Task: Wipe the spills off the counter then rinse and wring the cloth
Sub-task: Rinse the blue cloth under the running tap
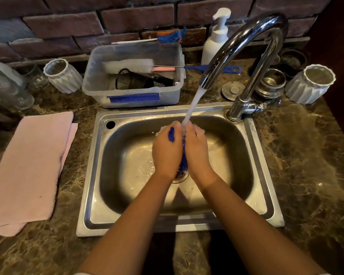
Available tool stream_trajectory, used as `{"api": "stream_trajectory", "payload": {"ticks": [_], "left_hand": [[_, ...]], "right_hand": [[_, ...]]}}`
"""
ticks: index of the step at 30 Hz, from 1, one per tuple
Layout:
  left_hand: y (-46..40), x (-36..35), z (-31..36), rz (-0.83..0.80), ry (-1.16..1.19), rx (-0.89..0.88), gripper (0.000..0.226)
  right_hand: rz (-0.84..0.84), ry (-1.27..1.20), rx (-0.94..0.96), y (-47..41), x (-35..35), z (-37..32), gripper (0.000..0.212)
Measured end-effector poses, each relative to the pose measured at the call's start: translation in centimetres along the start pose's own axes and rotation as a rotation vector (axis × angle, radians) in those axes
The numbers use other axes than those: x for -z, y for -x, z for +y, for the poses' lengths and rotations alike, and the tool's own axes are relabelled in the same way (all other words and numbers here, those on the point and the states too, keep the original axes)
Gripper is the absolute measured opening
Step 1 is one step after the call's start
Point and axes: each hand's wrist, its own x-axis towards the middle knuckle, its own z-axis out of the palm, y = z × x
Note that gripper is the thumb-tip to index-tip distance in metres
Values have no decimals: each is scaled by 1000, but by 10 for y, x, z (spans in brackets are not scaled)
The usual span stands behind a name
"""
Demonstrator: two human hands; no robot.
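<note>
Rinse stage: left hand (pixel 165 151) and right hand (pixel 197 149), frame centre, both clenched on blue cloth (pixel 183 161) under faucet stream (pixel 193 104). Wringing remains.

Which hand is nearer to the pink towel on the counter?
Left. The left hand is over the sink, on the side toward the pink towel; the right hand is beyond it.

Both forearms reach forward, left hand (pixel 165 149) and right hand (pixel 197 148) pressed together, each grip closed.
</note>
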Motion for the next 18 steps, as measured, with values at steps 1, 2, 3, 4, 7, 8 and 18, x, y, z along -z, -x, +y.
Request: {"api": "stream_trajectory", "payload": {"ticks": [1, 2, 3, 4, 7, 8, 18], "left_hand": [[-7, 3, -6, -17, -28, 30, 29], [-13, 3, -11, -22, -63, 56, 31], [-16, 2, -16, -22, -93, 82, 32], [-18, 0, -20, -20, -126, 110, 33], [-23, -2, -27, -42, -73, 260, 35], [-26, 0, -26, -38, 14, 357, 34], [24, -14, -4, -46, -228, -130, 32]], "right_hand": [[8, 74, 29, 4, -1, 1, 28], [23, 143, 46, 6, -2, 3, 29], [34, 213, 58, 7, -3, 5, 29], [43, 272, 83, 8, -2, 7, 27], [28, 303, 151, 8, 6, 10, 7], [46, 298, 168, 7, 11, 12, 12], [-15, -334, -264, -18, 15, -2, 23]]}}
